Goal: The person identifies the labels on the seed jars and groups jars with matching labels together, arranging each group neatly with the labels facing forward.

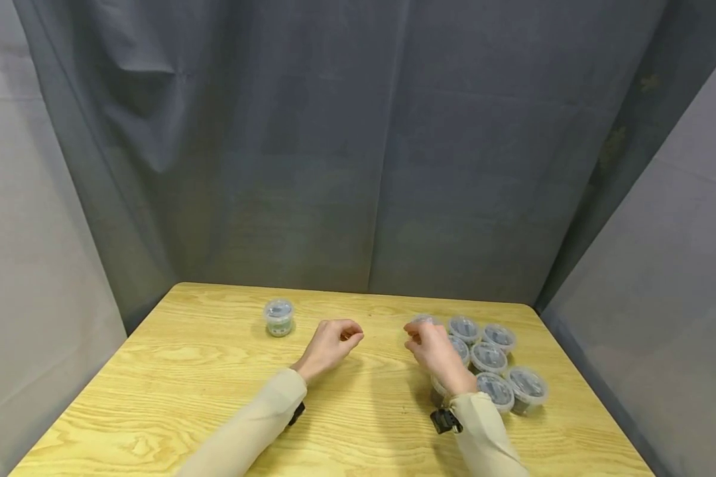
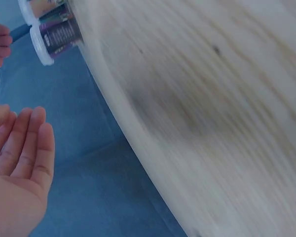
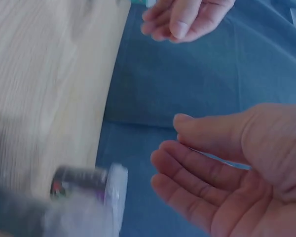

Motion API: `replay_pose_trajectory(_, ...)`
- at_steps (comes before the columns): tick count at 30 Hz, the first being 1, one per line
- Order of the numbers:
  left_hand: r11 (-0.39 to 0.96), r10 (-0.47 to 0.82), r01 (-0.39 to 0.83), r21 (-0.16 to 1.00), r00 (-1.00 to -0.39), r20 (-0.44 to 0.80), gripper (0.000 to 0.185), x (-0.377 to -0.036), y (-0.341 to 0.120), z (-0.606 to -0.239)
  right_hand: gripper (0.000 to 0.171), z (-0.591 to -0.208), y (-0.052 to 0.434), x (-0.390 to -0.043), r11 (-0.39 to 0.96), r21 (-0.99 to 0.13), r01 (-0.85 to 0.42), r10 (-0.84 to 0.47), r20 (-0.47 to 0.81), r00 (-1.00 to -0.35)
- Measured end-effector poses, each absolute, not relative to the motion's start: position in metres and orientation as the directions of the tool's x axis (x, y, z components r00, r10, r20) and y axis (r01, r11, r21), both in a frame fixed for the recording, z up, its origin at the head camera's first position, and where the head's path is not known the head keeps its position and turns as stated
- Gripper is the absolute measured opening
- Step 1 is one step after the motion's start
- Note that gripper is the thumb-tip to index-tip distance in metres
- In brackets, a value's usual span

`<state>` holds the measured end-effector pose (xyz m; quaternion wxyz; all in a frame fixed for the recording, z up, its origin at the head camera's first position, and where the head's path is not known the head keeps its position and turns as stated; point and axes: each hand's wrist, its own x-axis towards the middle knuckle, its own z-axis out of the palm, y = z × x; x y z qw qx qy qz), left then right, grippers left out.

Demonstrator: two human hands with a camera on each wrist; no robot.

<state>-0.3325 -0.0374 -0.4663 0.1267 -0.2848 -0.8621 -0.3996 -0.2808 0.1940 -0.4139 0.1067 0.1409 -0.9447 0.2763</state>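
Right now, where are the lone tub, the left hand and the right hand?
lone tub (image 1: 278,317): head view, on its side wall.
left hand (image 1: 329,346): head view, on its back.
right hand (image 1: 434,350): head view, on its back.

A curtained recording booth: grey fabric drapes (image 1: 358,152) enclose a bare wooden table (image 1: 173,371) on three sides.

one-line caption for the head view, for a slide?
Both hands, left and right, empty above a wooden table; right nearest a cluster of lidded tubs, one tub apart.
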Motion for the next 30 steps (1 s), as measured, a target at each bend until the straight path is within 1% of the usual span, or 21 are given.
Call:
replay_pose_trajectory(5, 0.499, 0.433, 0.627, 0.599, -0.779, 0.454, 0.010, -0.330, -0.022, -0.462, 0.016, -0.412, 0.220, -0.275, 0.803, -0.506, -0.316, -0.185, 0.293, -0.938)
replay_pose_trajectory(7, 0.487, 0.448, 0.635, 0.599, -0.771, 0.453, 0.010, -0.329, -0.016, -0.461, 0.028, -0.413, 0.231, -0.274, 0.808, -0.505, -0.304, -0.161, 0.307, -0.938)
replay_pose_trajectory(9, 0.471, 0.471, 0.647, 0.600, -0.759, 0.449, 0.012, -0.327, -0.009, -0.461, 0.029, -0.415, 0.242, -0.272, 0.813, -0.504, -0.291, -0.153, 0.297, -0.942)
replay_pose_trajectory(12, 0.459, 0.522, 0.663, 0.591, -0.740, 0.425, 0.016, -0.322, 0.000, -0.462, 0.027, -0.418, 0.259, -0.267, 0.826, -0.490, -0.278, -0.149, 0.287, -0.946)
replay_pose_trajectory(15, 0.455, 0.560, 0.682, 0.573, -0.719, 0.411, 0.019, -0.317, 0.011, -0.466, 0.026, -0.421, 0.273, -0.261, 0.835, -0.479, -0.271, -0.166, 0.251, -0.954)
replay_pose_trajectory(20, 0.450, 0.609, 0.706, 0.547, -0.690, 0.390, 0.022, -0.310, 0.029, -0.469, 0.029, -0.421, 0.291, -0.253, 0.848, -0.471, -0.243, -0.195, 0.150, -0.969)
replay_pose_trajectory(23, 0.445, 0.638, 0.715, 0.539, -0.676, 0.369, 0.022, -0.305, 0.038, -0.471, 0.030, -0.422, 0.298, -0.251, 0.852, -0.466, -0.241, -0.205, 0.127, -0.970)
replay_pose_trajectory(26, 0.436, 0.668, 0.737, 0.516, -0.649, 0.363, 0.024, -0.301, 0.046, -0.474, 0.031, -0.423, 0.303, -0.249, 0.850, -0.462, -0.253, -0.222, 0.122, -0.967)
replay_pose_trajectory(30, 0.417, 0.701, 0.760, 0.498, -0.618, 0.356, 0.028, -0.296, 0.054, -0.476, 0.035, -0.425, 0.307, -0.247, 0.839, -0.482, -0.254, -0.237, 0.099, -0.967)
